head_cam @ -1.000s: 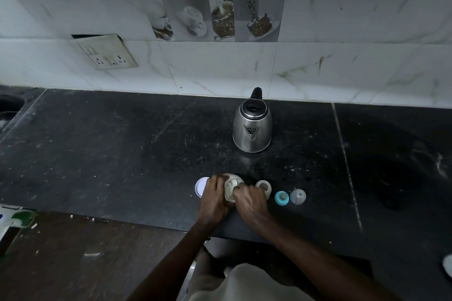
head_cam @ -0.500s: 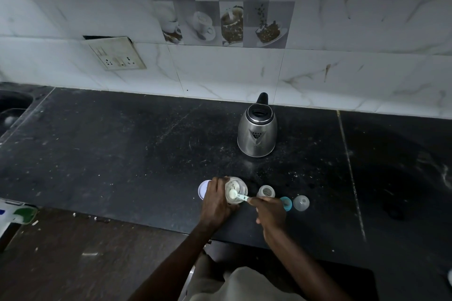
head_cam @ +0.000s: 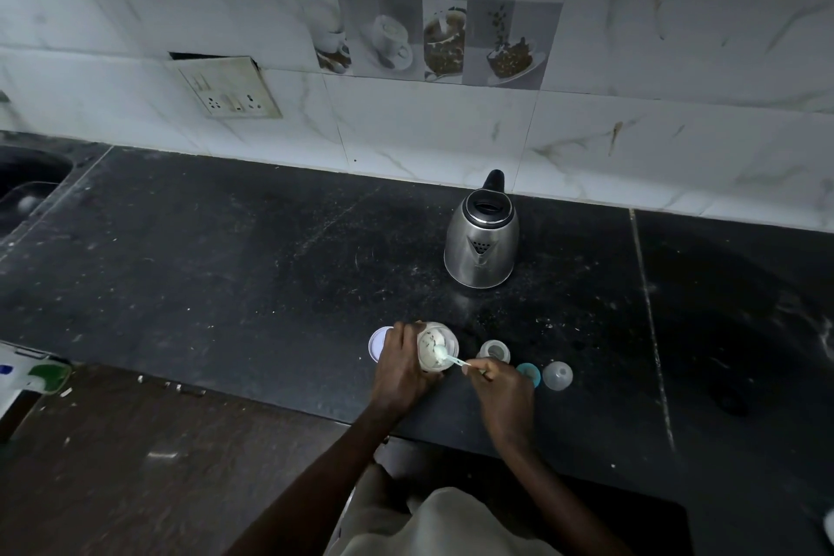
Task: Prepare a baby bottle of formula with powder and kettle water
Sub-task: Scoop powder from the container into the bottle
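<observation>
head view, steeply down, seemingly near

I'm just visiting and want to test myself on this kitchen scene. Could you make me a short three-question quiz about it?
1. True or false: the kettle stands farther from the person than the powder jar.
2. Which hand holds the scoop? A) left B) right
3. Fill in: the left hand grips the ____.

Key: 1 true. 2 B, the right hand holds its handle, with the bowl over the jar's mouth. 3 powder jar.
</observation>
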`<state>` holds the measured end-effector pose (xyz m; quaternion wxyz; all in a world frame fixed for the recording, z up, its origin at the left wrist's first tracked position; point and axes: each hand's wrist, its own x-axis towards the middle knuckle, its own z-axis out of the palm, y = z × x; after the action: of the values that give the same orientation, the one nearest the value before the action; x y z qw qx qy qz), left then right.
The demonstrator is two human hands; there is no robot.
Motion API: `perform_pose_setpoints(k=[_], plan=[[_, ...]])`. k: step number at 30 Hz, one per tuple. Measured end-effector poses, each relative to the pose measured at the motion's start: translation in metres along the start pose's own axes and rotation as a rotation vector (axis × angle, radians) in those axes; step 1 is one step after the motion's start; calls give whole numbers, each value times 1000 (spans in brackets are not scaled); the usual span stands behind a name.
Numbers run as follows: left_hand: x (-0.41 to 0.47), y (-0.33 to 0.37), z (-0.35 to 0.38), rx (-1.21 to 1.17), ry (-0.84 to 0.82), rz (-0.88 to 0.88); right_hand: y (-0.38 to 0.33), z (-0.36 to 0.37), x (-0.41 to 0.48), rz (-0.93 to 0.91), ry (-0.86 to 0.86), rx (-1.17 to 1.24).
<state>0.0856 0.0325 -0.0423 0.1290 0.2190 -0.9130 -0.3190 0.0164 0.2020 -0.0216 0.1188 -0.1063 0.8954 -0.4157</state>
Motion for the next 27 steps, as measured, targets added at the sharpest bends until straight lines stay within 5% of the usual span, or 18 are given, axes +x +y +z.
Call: perform_pose_setpoints(k=[5, 14, 27], plan=[[0, 1, 1, -22, 24, 29, 6, -1, -1, -251, -19, -109], [3, 4, 3, -20, 44, 46, 5, -3, 7, -146, -94, -85], [4, 5, 3, -12, 18, 9, -8, -13, 15, 451, -135, 523]])
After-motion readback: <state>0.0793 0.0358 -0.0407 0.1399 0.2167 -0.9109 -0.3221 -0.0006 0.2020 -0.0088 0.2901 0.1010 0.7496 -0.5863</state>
